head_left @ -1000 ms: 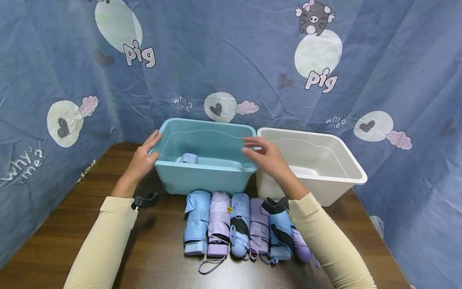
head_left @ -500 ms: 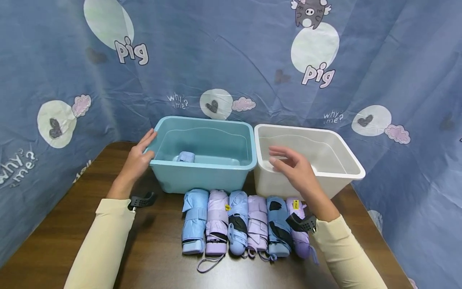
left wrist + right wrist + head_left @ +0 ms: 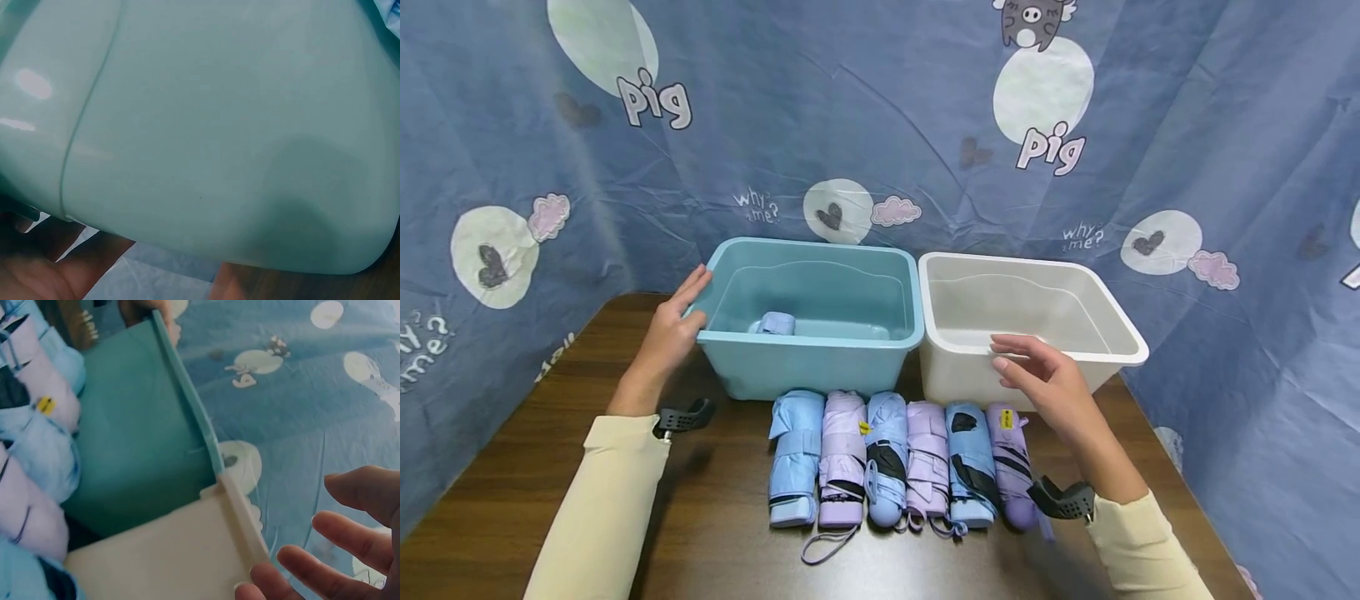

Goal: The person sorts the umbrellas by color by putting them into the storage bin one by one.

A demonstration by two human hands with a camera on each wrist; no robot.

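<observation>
My left hand (image 3: 667,332) rests against the left end of a teal bin (image 3: 805,367), its fingers straight along the rim. In the left wrist view the fingers (image 3: 94,259) show outside the bin's wall. My right hand (image 3: 1048,385) hovers near the front rim of a white bin (image 3: 958,371), fingers spread and holding nothing. In front of the bins several folded umbrellas lie side by side, alternating blue and purple, among them a light blue umbrella (image 3: 795,458) at the left and a purple umbrella (image 3: 1011,467) at the right. Inside the teal bin a light blue object (image 3: 777,323) partly shows.
The bins stand next to each other on a dark wooden table (image 3: 715,533). A blue patterned cloth (image 3: 880,108) hangs behind them. A loose wrist strap (image 3: 829,546) reaches from one purple umbrella toward the table's front.
My right hand has moved right and down, from over the teal bin's right end to the white bin's front rim. The left hand stays at the teal bin. The head view has shifted slightly.
</observation>
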